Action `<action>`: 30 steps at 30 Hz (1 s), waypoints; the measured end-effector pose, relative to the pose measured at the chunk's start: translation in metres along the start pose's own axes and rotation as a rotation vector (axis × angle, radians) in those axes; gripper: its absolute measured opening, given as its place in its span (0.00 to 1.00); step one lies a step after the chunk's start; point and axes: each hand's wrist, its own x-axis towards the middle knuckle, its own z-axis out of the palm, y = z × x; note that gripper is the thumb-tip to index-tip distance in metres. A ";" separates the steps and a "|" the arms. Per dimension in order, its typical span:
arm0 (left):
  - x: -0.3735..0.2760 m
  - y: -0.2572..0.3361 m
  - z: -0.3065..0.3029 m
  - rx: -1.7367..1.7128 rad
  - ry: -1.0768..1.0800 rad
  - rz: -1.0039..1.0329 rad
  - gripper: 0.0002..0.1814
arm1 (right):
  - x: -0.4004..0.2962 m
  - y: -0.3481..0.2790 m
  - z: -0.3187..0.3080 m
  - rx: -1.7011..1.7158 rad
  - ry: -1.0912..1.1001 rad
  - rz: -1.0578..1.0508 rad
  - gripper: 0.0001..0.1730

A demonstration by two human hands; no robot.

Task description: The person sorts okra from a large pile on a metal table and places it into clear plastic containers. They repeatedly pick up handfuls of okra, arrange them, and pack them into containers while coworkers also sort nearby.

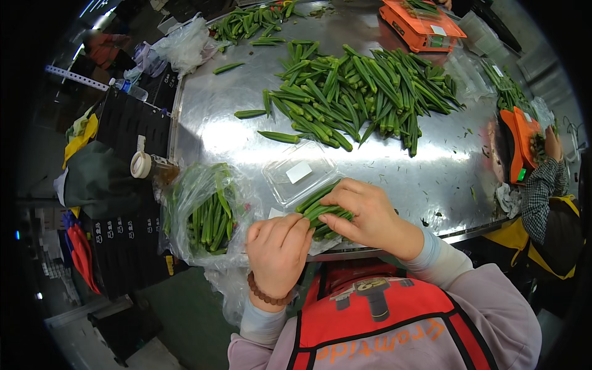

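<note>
A small row of green okra pods (319, 208) lies between my hands at the table's near edge. My right hand (370, 212) grips the pods from the right, thumb and fingers apart across them. From the left, my left hand (280, 254) curls its fingers over their ends; its thumb is hidden. Just beyond the pods lies a clear plastic clamshell lid (277, 178) bearing a white label (299, 172). Whether its base is under the pods is hard to see. Left of my hands, a clear plastic bag (178, 203) holds more okra (210, 222).
A large okra heap (351, 92) covers the middle of the steel table (222, 106). Orange scales (416, 30) stand at the far right, another orange scale (513, 143) beside a person's checked sleeve (543, 194). A lidded jar (155, 167) and black crates (129, 125) flank the left edge.
</note>
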 end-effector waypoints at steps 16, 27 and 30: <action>-0.026 -0.031 0.011 -0.321 0.000 -0.383 0.10 | -0.019 0.077 -0.006 0.253 0.129 0.628 0.07; -0.064 -0.077 0.069 -1.640 0.358 -1.222 0.13 | -0.036 0.104 0.014 -0.232 0.027 0.080 0.13; -0.072 -0.112 0.092 -1.346 0.508 -1.324 0.12 | -0.044 0.123 0.020 -0.016 -0.065 0.567 0.12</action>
